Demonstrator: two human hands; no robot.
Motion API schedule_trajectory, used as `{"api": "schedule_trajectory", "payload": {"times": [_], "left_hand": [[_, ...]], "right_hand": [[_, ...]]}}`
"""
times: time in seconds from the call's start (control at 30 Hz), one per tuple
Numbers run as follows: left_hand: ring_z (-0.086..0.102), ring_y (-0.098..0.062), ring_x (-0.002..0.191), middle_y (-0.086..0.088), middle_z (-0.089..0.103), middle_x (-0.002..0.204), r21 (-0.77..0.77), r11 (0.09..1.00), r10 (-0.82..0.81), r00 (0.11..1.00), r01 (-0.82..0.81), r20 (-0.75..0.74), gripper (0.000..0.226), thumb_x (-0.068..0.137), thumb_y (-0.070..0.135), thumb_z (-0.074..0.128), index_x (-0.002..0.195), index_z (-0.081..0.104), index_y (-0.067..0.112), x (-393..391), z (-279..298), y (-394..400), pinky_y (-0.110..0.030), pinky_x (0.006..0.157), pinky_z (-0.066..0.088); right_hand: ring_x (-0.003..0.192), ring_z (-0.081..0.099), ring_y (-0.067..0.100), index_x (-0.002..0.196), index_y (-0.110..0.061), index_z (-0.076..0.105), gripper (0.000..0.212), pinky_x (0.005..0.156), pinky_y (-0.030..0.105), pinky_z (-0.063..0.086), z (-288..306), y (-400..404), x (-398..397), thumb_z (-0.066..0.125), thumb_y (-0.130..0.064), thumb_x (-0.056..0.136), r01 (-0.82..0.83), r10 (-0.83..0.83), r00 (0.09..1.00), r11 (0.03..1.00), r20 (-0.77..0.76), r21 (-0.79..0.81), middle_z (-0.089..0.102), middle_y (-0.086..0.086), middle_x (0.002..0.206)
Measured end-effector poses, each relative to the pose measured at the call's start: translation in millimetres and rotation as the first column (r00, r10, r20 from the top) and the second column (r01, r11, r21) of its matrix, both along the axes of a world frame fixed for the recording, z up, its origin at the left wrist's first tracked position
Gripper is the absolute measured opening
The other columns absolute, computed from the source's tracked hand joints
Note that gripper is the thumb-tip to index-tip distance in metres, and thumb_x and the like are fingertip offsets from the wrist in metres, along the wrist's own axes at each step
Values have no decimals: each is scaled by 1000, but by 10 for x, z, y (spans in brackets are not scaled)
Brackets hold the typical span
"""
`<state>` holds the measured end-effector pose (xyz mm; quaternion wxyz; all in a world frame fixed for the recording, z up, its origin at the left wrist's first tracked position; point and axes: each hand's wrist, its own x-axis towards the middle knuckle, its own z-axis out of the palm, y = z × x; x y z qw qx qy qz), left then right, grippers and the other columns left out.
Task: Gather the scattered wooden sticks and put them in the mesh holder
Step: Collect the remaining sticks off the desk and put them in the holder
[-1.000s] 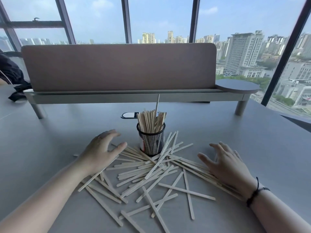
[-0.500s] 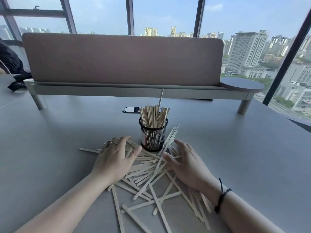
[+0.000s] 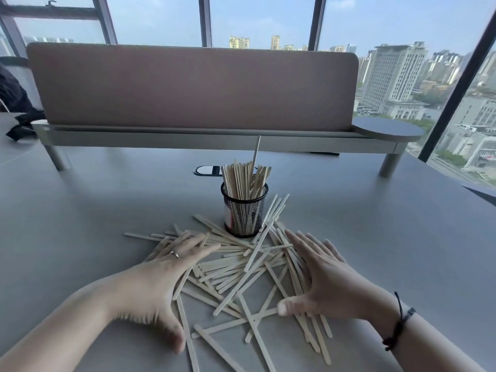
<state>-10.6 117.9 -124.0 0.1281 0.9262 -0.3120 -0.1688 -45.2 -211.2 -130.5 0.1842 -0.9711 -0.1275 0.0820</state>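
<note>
The mesh holder stands upright on the grey table, packed with sticks. Just in front of it lies the heap of scattered wooden sticks, some leaning against its wall. The left hand and right hand rest spread flat, palms down, on the heap's two sides, gripping nothing.

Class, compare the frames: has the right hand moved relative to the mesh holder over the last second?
Yes. The right hand has swept leftward, closer to the mesh holder.
</note>
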Motion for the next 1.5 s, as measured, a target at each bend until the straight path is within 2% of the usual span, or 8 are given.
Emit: {"api": "schedule_trajectory", "payload": {"times": [0.13,0.27,0.43,0.6,0.8,0.97,1.27,1.5], "left_hand": [[-26,8,142,30,-16,158,-41,999,25,996,-21,90,129,40,95,64,144,-6,64,-27,-52,-157,-35,123,-7],[-8,10,141,27,5,159,-123,988,119,972,-95,204,116,53,98,51,151,9,53,-23,-109,-416,-37,124,0],[1,-6,150,18,6,163,-137,976,201,946,-170,253,121,51,102,45,153,7,48,-2,-146,-624,-40,124,6],[6,-10,149,17,13,163,-126,968,247,920,-218,305,130,49,103,45,156,8,39,-18,-143,-702,-38,121,13],[16,-11,137,14,27,147,-103,974,226,890,-202,395,125,53,101,39,156,18,34,17,-154,-753,-32,118,14],[32,-13,134,13,29,141,-112,978,204,919,-176,337,110,57,98,46,149,29,42,51,-160,-748,-33,111,31],[36,-1,127,21,48,134,-259,963,165,921,-73,353,73,76,80,51,135,53,35,84,-251,-621,-29,109,34],[48,-3,121,15,56,129,-315,946,202,908,-84,366,67,82,73,52,136,52,33,116,-278,-577,-24,103,38]], "right_hand": [[148,-7,1,154,-40,-4,130,121,31,-8,-40,-5,39,52,-96,50,2,-1,999,1000,41,-22,6,-16,163],[136,33,9,149,-39,25,99,113,25,25,-121,-13,144,52,-86,66,87,-99,981,993,167,76,41,-15,148],[130,42,11,142,-39,39,72,105,27,36,-136,25,132,59,-68,79,111,-140,970,983,201,145,52,-15,137],[136,36,6,147,-41,29,104,113,31,32,-59,108,68,53,-91,60,117,-146,983,965,112,234,43,-15,145],[147,8,10,152,-44,3,134,121,32,13,-29,243,-37,55,-98,41,65,-77,992,991,103,116,13,-13,159],[147,14,14,149,-49,4,131,119,36,20,-53,242,-3,63,-92,41,109,-122,989,982,80,157,8,-11,159],[141,29,12,141,-54,24,97,103,21,24,-8,-7,55,81,-61,62,137,-151,988,960,40,243,9,-16,158],[127,45,19,145,-36,28,103,96,32,42,60,5,20,67,-80,60,331,-329,919,943,217,31,42,-3,139]]}}
